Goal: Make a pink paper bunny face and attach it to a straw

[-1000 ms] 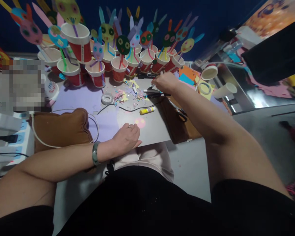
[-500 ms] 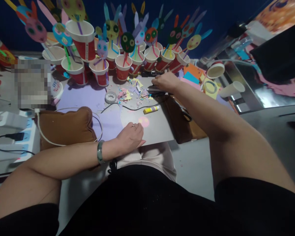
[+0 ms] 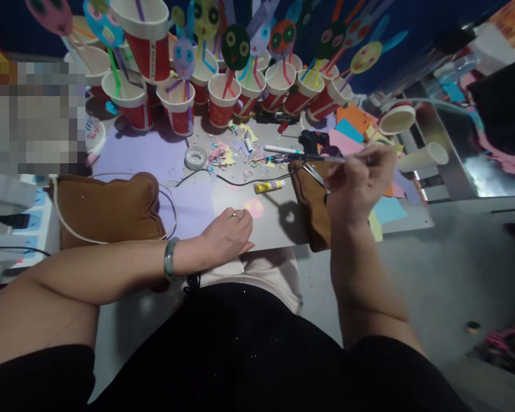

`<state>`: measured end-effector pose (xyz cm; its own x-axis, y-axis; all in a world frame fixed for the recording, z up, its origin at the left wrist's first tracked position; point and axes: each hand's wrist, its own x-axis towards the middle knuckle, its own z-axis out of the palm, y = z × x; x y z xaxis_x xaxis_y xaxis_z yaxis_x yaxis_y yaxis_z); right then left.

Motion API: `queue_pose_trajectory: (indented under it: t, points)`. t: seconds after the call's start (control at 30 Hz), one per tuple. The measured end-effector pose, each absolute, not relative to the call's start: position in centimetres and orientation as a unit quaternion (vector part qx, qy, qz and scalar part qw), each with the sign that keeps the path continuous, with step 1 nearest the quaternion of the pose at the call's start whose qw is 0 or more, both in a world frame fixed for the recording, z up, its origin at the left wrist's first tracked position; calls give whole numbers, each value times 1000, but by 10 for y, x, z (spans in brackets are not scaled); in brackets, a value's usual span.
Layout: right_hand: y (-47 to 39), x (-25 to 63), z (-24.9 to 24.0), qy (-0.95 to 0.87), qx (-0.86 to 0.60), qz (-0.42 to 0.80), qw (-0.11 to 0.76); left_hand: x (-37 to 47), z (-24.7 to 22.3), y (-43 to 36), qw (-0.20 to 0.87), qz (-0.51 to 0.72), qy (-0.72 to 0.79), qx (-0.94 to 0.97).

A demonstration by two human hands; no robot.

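Observation:
My right hand (image 3: 360, 174) is raised over the right part of the table, its fingers closed on a thin dark pen (image 3: 313, 157) that points left. My left hand (image 3: 227, 232) rests at the table's front edge with curled fingers; whether it holds something is hidden. Just beyond its fingertips lies a small pink and yellow paper piece (image 3: 254, 208). A yellow glue stick (image 3: 269, 186) lies farther back. Paper scraps (image 3: 223, 154), a roll of tape (image 3: 195, 157) and a white pen (image 3: 283, 150) are behind it.
Red paper cups (image 3: 224, 106) with straws and paper rabbit faces stand along the back. A brown cushion (image 3: 107, 209) and a power strip (image 3: 36, 220) are at the left. Coloured paper (image 3: 349, 130) lies at the right, near another brown cushion (image 3: 311, 212) and a tipped white cup (image 3: 427, 157).
My right hand has come back from the rear of the table and now holds the dark pen up. My left hand has hardly moved. The view has shifted slightly.

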<state>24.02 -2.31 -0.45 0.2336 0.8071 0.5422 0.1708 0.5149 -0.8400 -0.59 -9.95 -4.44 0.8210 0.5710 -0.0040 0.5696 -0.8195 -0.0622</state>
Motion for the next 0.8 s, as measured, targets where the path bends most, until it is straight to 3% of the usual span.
queue_pose_trajectory:
  t: [0.1, 0.37, 0.6, 0.7, 0.8]
  points:
    - [-59, 227, -19, -470, -430, 314, 704, -6, -46, -101, 28, 10, -303, -953]
    - [-97, 208, -51, -355, -498, 434, 661, -6, -49, -104, 18, 24, -296, -955]
    - [-97, 206, -45, -351, -431, 515, 653, -4, -44, -107, 11, 49, -294, -954]
    - [-101, 203, -52, -432, -437, 458, 642, -4, -40, -107, 5, 64, -282, -957]
    - [-108, 203, -63, -630, -469, 297, 542, -5, -41, -109, 4, 46, -274, -960]
